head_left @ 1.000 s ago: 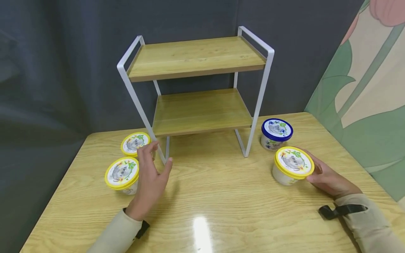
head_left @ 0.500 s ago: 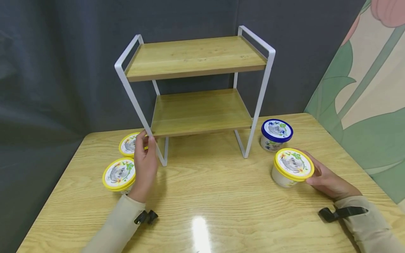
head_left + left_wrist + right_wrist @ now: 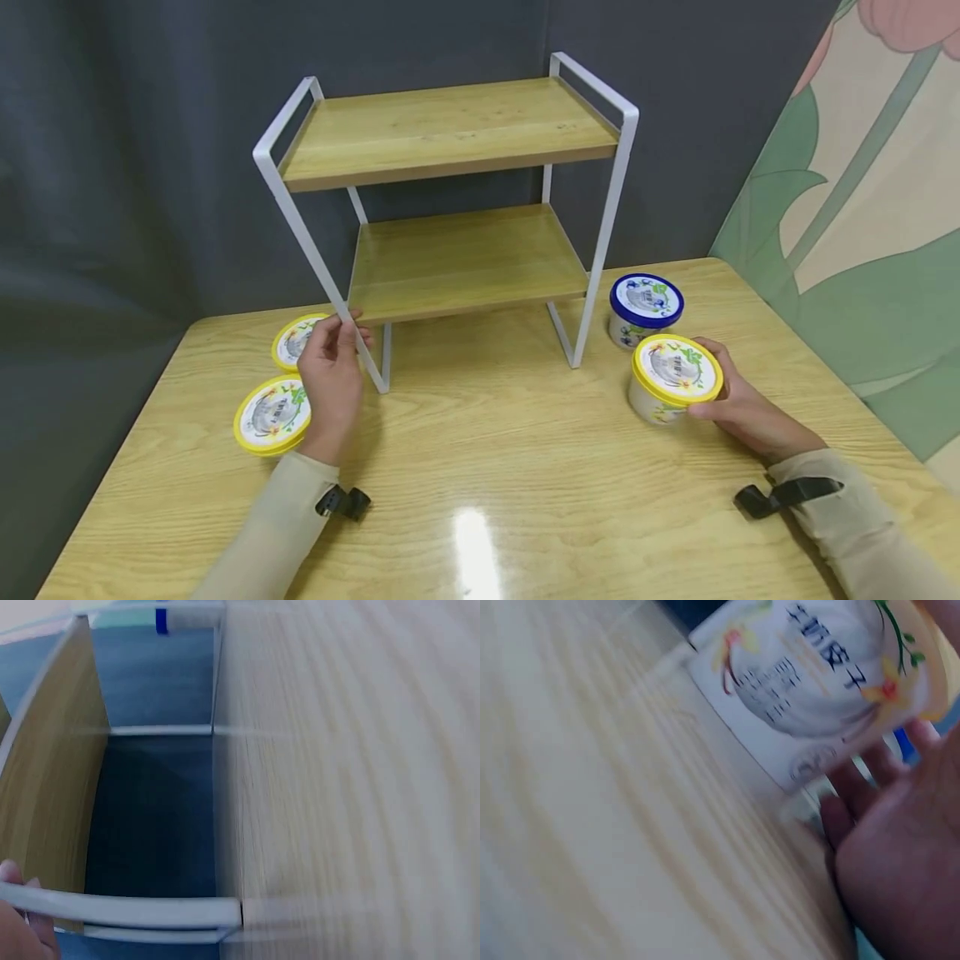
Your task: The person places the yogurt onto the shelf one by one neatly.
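A two-tier shelf rack (image 3: pixel 465 257) with wooden boards and a white metal frame stands on the table. My left hand (image 3: pixel 333 392) grips its front left leg (image 3: pixel 309 248), just below the lower board, thumb in front. The left wrist view shows fingers (image 3: pixel 39 922) curled behind the white frame (image 3: pixel 150 906). On the right, my right hand (image 3: pixel 742 412) holds a yellow-lidded tub (image 3: pixel 675 371) by its right side. In the right wrist view the tub's printed wall (image 3: pixel 802 690) is upright at the table; whether it touches is unclear.
A blue-lidded tub (image 3: pixel 647 302) stands behind the held one, right of the rack. Two more yellow-lidded tubs, a near one (image 3: pixel 273 414) and a far one (image 3: pixel 295 339), are left of my left hand, partly covered by it. A dark curtain (image 3: pixel 135 167) hangs behind.
My left hand has moved from an open pose beside the rack onto its front left leg and grips it. The right hand keeps its hold on the tub. The head view has shifted slightly.
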Available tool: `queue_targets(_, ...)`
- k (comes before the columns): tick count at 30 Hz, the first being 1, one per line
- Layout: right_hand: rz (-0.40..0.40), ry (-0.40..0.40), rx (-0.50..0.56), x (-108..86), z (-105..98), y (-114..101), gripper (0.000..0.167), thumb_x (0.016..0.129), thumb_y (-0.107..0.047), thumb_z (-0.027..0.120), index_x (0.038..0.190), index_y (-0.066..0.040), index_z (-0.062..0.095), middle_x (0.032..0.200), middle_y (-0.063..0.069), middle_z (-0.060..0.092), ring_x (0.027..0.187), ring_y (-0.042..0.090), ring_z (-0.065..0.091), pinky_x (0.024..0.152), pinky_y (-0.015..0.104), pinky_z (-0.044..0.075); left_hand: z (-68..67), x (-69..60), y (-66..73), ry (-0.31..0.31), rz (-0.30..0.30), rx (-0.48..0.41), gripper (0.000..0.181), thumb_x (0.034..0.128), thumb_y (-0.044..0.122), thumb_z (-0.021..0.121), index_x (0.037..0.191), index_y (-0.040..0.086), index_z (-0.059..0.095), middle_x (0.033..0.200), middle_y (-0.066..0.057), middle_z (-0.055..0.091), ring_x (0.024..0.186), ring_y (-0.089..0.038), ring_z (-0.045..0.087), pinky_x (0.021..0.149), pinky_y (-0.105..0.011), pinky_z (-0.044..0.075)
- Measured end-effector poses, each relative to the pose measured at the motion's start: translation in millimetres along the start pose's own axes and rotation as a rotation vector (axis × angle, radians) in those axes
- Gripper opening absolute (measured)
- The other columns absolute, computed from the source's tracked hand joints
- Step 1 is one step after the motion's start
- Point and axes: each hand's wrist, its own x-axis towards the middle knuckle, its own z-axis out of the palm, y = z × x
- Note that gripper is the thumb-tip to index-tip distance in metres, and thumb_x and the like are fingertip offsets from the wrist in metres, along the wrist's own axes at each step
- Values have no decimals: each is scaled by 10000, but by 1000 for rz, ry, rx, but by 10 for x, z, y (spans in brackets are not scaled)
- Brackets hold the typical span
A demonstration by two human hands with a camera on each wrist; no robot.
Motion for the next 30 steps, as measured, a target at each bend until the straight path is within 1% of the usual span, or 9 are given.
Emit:
queue_targets(3,-6,58,20,39,90,9,853,859,5,700,1420,-277,123,1371,-58,277,1224,-21,402,948,71,367,-24,24,-27,-28,23,8,286,1007,141,560,1118,-116,619,892,54,678,753,-54,674,758,-174,564)
queue_targets(5,5,73,21,53,125,8,890,862,-2,704,1442,-291,94,1387,-73,259,1242,-23,375,1009,90,329,-33,30,-36,-41,28,7,294,1008,139,557,1124,-126,613,889,53,679,753,-52,677,756,-176,567)
queue_targets(7,14,59,28,56,134,-1,928,874,-9,689,1488,-307,60,1426,-93,231,1278,-17,331,1124,155,253,-41,30,-44,-43,28,5,299,1008,137,556,1132,-131,608,880,48,679,753,-50,678,759,-183,571)
queue_targets(10,8,9,44,50,114,-22,962,893,0,657,1549,-313,27,1493,-108,204,1332,-9,281,1163,213,195,-50,25,-49,-40,31,3,294,1008,129,554,1136,-130,607,857,26,679,748,-59,678,762,-193,574)
queue_targets(12,-12,-17,54,44,100,-33,940,897,23,638,1561,-288,50,1507,-101,223,1343,-12,303,1146,190,243,-52,22,-51,-40,37,3,289,1009,126,553,1134,-128,608,844,27,679,742,-61,679,760,-193,572)
queue_targets(16,-57,-32,39,33,94,-39,866,884,68,637,1554,-207,162,1487,-93,323,1307,-33,403,1003,88,377,-43,23,-54,-59,63,-14,300,1010,109,547,1135,-161,586,861,34,680,747,-56,676,753,-179,567)
queue_targets(20,-62,-53,44,44,155,-97,849,873,48,663,1563,-149,211,1501,-88,361,1304,-31,437,1018,97,406,-32,32,-72,-76,83,-24,316,1012,103,542,1142,-185,568,880,22,681,755,-60,677,751,-178,567)
queue_targets(26,-53,-27,10,154,463,-382,942,846,28,712,1592,-111,154,1497,-132,361,1287,-61,457,992,123,451,-38,21,-74,-72,61,-11,306,1012,115,546,1146,-158,580,910,26,677,776,-76,681,767,-196,572)
queue_targets(30,-94,-5,21,274,729,-666,964,809,29,755,1580,-145,204,1474,-92,404,1273,12,487,958,172,504,-56,16,-70,-63,55,-11,308,1012,116,547,1148,-159,579,937,38,676,790,-76,681,773,-207,578)
